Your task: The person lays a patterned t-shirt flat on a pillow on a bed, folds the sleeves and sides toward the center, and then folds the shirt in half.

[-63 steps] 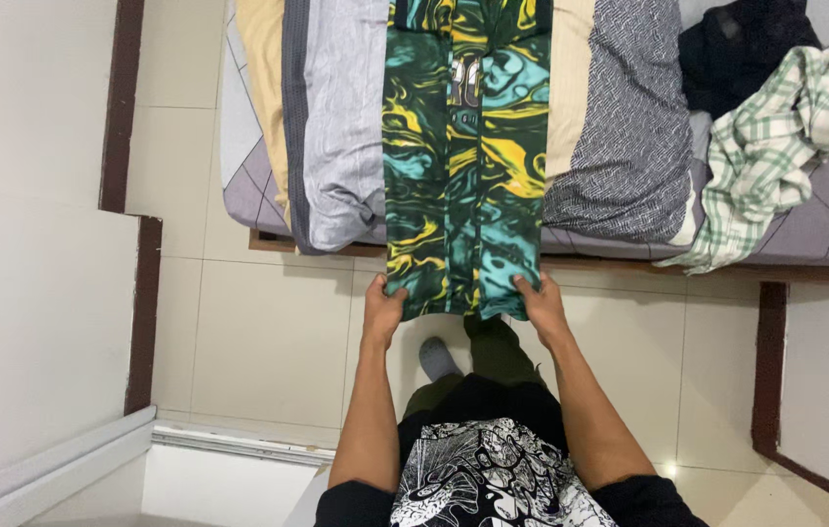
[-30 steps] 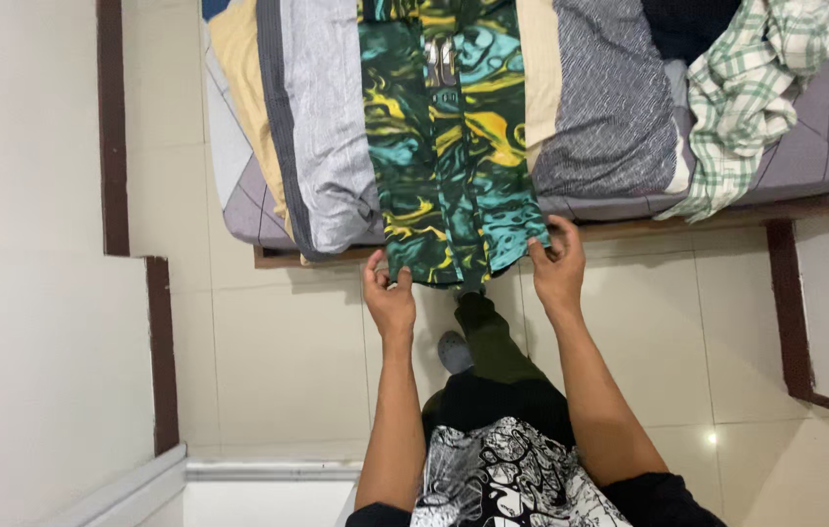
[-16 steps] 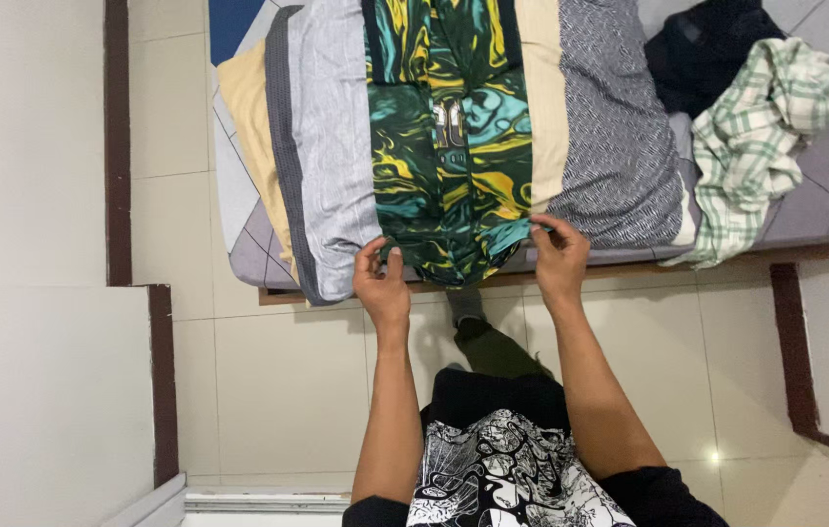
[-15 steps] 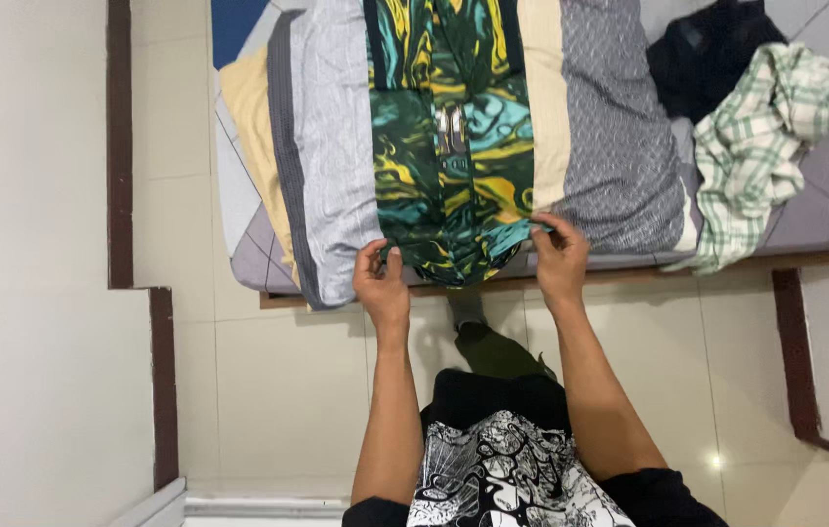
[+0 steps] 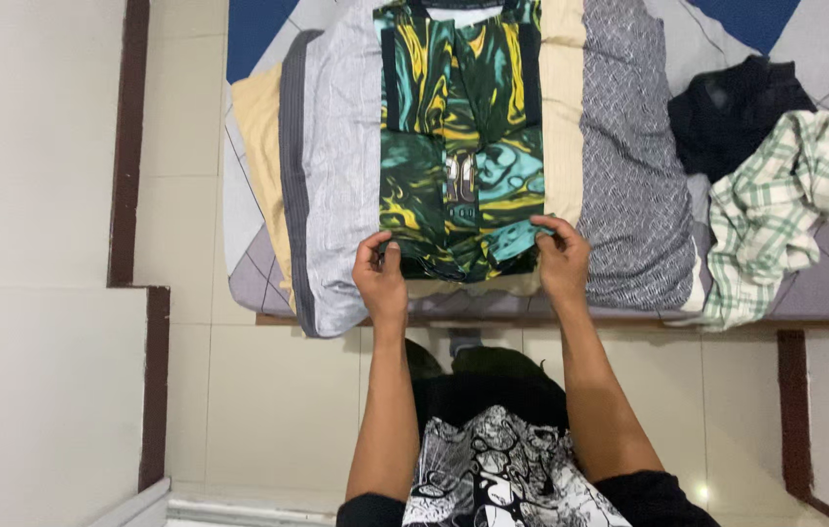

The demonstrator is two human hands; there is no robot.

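Note:
A long folded garment [image 5: 458,137] with a swirled green, yellow and teal pattern lies lengthwise on the bed [image 5: 268,263]. Its near end is folded up onto itself. My left hand [image 5: 381,276] pinches the garment's near left corner. My right hand [image 5: 562,256] pinches its near right corner. Both hands rest over the bed's front edge, about a garment's width apart. Under the garment lie flat pieces of cloth: a light grey one [image 5: 336,176] to its left, a cream one [image 5: 561,117] and a dark grey patterned one [image 5: 629,166] to its right.
A crumpled green-and-white checked shirt [image 5: 786,205] and a dark bundle of clothing [image 5: 732,107] lie on the right of the bed. Pale floor tiles [image 5: 268,390] spread below the bed. A white wall with brown skirting [image 5: 146,381] stands at the left.
Both hands lifted the garment's hanging lower end from below the bed edge up onto the bed, folding it over the part lying there. The view shifted toward the bed.

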